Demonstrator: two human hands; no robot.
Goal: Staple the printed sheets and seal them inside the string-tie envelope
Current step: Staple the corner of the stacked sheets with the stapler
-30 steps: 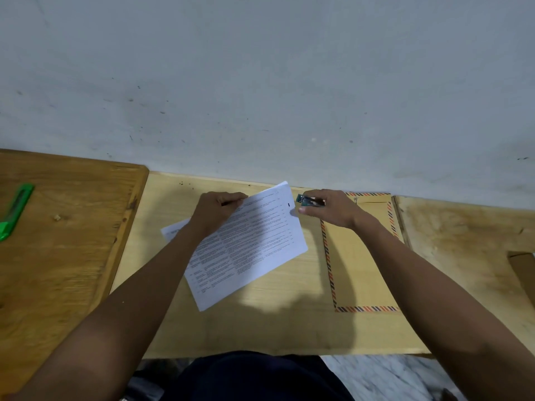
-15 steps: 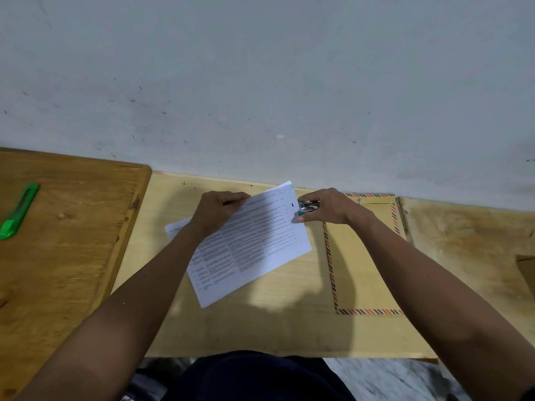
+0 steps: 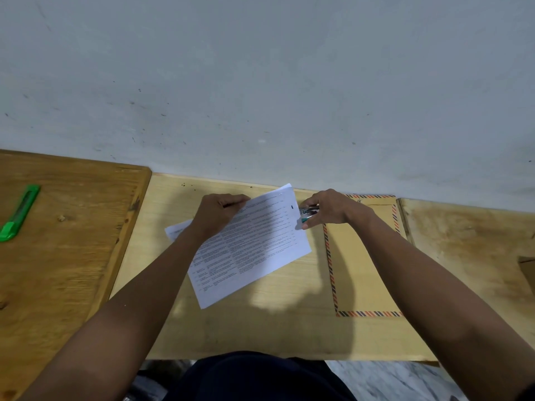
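Note:
The white printed sheets [image 3: 254, 244] lie tilted on the pale wooden table [image 3: 260, 328]. My left hand [image 3: 217, 212] pinches their upper left edge, holding them down. My right hand [image 3: 330, 208] grips a small metal stapler [image 3: 307, 213] with a teal body, its jaws at the right edge of the sheets near the top corner. A small black mark sits just left of the jaws. The tan envelope [image 3: 362, 270] with a red-and-blue striped border lies flat to the right, partly under my right forearm. Its string tie is not clearly visible.
A darker wooden board [image 3: 66, 241] adjoins the table on the left, with a green utility knife [image 3: 18, 214] on it. A worn wooden surface [image 3: 469, 247] lies to the right. A grey wall [image 3: 260, 82] stands right behind the table.
My right hand moved the stapler left, from just off the sheets' right edge onto that edge. The sheets shifted slightly. My left hand kept its hold.

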